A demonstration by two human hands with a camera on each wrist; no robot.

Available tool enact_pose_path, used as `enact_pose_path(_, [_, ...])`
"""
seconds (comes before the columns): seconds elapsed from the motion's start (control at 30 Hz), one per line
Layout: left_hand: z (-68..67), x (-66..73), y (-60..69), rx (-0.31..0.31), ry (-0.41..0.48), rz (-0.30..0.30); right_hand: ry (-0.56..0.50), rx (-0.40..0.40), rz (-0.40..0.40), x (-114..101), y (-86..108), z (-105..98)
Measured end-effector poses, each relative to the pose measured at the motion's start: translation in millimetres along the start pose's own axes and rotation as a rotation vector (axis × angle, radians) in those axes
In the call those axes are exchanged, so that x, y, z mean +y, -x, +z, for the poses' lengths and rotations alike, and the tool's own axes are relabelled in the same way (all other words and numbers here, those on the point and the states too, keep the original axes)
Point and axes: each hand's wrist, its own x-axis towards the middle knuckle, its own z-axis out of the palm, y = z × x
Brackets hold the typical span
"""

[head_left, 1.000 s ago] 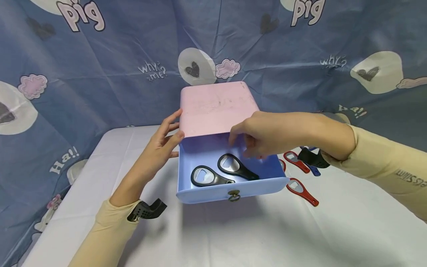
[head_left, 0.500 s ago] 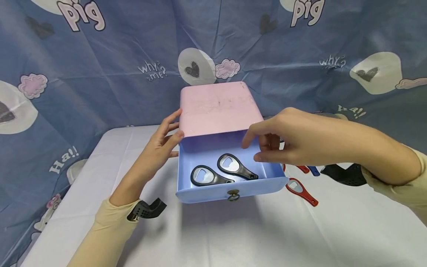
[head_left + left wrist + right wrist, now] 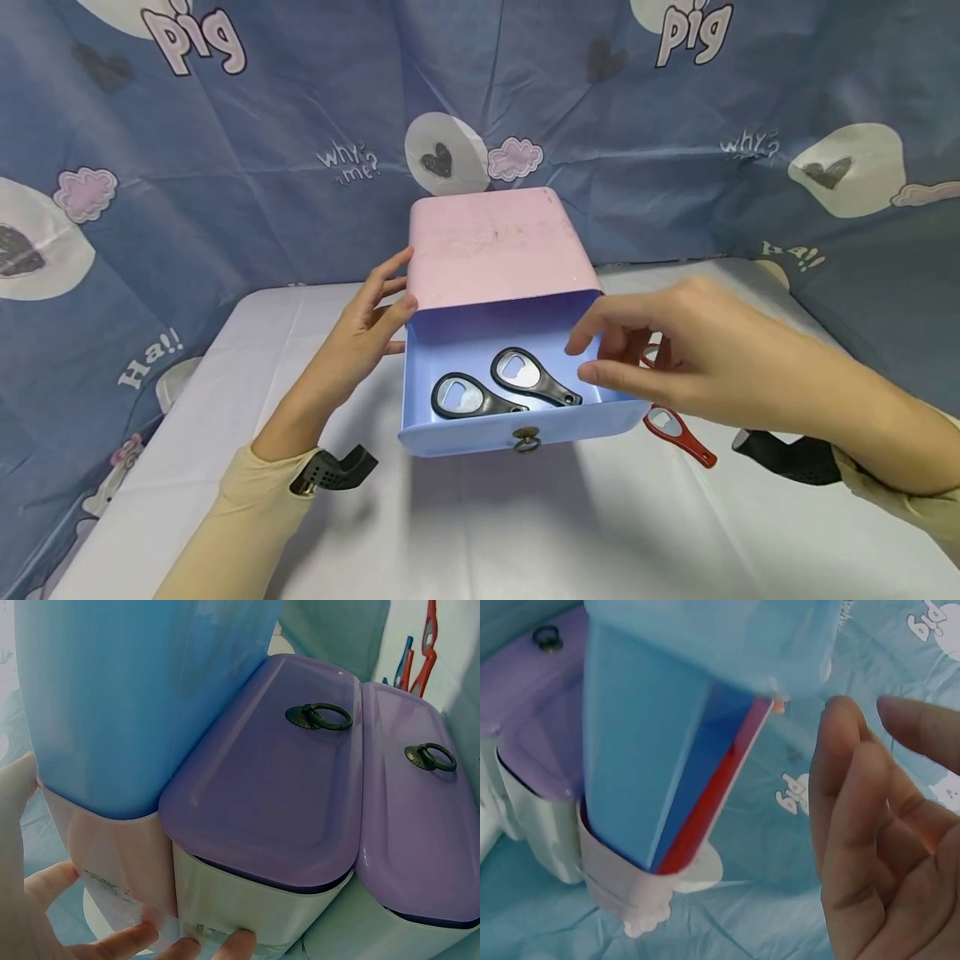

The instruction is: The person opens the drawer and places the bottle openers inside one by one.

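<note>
Drawn slightly toward four o'clock over the last half second, the right hand [image 3: 675, 346] hovers at the three o'clock side of the smooth blue drawer [image 3: 461, 346], its grip apart between thumb and bent forefinger. At nine o'clock the left hand [image 3: 362, 325], fingers spread, rests against the scuffed, round-cornered pink casing [image 3: 498, 246]. Two glossy black bottle openers [image 3: 546, 384] with silvery oval heads lie inside the drawer; a red bottle opener [image 3: 685, 438] lies at four o'clock on the white, cloth-covered tabletop [image 3: 525, 533]. Crinkled printed fabric [image 3: 277, 100] hangs at twelve.
</note>
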Motion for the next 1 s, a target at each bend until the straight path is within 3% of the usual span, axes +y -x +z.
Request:
enact_pose_path(0.13, [-0.4,0.2,-0.5,0.001,-0.007,0.008,-0.036,0.047,0.021,0,12.0,10])
enact_pose_path(0.23, [-0.6,1.1,-0.9,-0.001,-0.005,0.011,0.010,0.117,0.007,6,25.0,20])
enact_pose_path(0.37, [-0.5,2.2,-1.6,-0.006,0.004,0.012,0.074,0.227,-0.078,19,39.1,32])
enact_pose_path(0.47, [-0.3,2.6,-1.7,-0.006,0.005,0.012,0.044,0.259,-0.146,23,44.6,41])
enact_pose_path(0.57, [0.0,2.7,-1.6,-0.003,0.004,0.009,0.017,0.248,-0.168,18,49.1,53])
enact_pose_path(0.8, [-0.1,0.9,0.0,0.002,0.007,0.004,-0.120,0.109,-0.040,-8,50.0,72])
enact_pose_path(1.0, [0.3,-0.4,1.0,0.002,0.005,0.000,-0.181,0.070,0.010,-4,50.4,97])
